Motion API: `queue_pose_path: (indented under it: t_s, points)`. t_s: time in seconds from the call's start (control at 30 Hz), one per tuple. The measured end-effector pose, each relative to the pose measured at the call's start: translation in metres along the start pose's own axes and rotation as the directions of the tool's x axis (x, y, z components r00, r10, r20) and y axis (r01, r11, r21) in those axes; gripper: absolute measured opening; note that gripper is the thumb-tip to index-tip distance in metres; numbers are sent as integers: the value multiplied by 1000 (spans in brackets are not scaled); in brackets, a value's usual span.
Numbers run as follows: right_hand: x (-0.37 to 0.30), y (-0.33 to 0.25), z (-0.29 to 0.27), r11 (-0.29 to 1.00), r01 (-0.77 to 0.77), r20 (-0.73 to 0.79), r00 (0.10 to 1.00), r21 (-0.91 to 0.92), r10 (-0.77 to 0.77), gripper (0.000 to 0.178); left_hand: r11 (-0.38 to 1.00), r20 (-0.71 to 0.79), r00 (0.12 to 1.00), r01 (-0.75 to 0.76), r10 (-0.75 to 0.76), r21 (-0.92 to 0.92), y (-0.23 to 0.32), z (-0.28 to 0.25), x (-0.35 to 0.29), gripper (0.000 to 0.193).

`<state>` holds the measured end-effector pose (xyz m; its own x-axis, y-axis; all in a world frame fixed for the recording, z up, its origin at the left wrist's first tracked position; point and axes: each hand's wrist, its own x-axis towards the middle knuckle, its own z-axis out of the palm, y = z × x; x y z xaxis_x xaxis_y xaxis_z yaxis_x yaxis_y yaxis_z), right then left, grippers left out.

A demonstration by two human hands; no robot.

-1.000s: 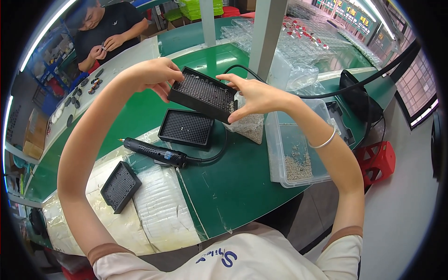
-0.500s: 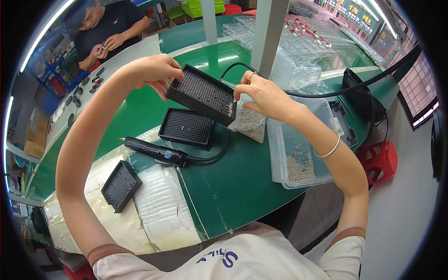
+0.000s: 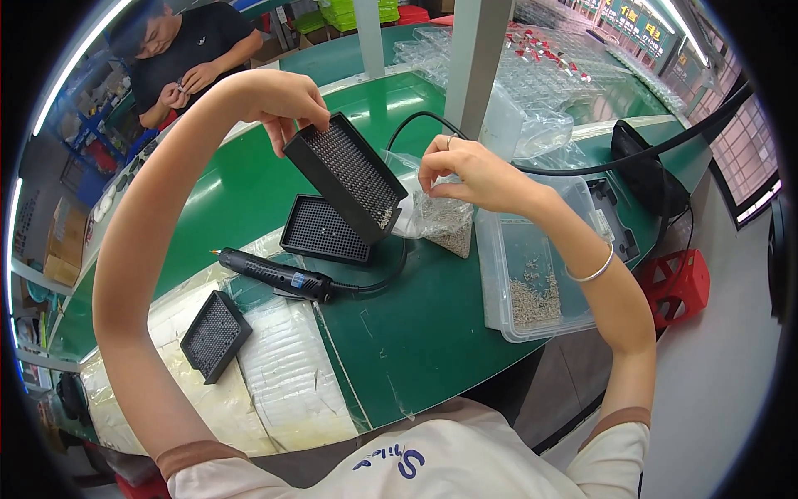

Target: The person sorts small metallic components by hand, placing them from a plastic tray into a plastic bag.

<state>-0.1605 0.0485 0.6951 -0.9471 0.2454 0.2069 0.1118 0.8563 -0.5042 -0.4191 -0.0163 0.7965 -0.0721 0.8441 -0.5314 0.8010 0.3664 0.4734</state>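
Observation:
My left hand (image 3: pixel 291 104) grips the upper end of a black tray with a gridded inside (image 3: pixel 347 166), tilted steeply down to the right. A few small pale pieces gather in its lower corner, at the mouth of a clear plastic bag (image 3: pixel 445 218). More such pieces fill the bag's bottom, which rests on the table. My right hand (image 3: pixel 475 172) pinches the bag's upper edge, with thumb and fingers together. Beneath the raised tray lies a second black gridded tray (image 3: pixel 320 229). A black electric screwdriver (image 3: pixel 270 270) with a cord lies just nearer to me.
A third black tray (image 3: pixel 214 334) sits on the pale covering at left. Right of the bag stands a clear plastic bin (image 3: pixel 497 291) holding loose pale pieces. A metal post (image 3: pixel 472 75) rises behind my right hand. Across the table, another person (image 3: pixel 195 58) handles something small.
My left hand has risen slightly and tipped the tray more steeply, its low corner shifting left and down. My right hand has left the tray's edge and stays on the bag.

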Motion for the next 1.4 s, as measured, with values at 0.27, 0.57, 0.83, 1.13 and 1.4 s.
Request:
queue_pose_path:
  t_s: [0.27,0.57,0.83,1.13,1.4]
  points:
    - [-1,4,2,999,12,18,1000,43,-12,6,996,31,999,7,-10,89,9,-2,15,26]
    - [1,-6,3,998,-38,48,998,-40,40,10,975,80,994,60,-79,213,28,-2,22,28]
    - [-2,-3,3,998,-37,45,998,-50,39,9,979,94,995,18,-38,203,26,1,29,24]
    - [1,8,8,999,30,5,1000,-41,-30,11,992,-7,996,-85,86,90,-21,8,20,22]
    - [4,-5,7,995,-68,-8,998,75,69,10,984,-342,939,-45,-16,-171,-136,36,-88,45]
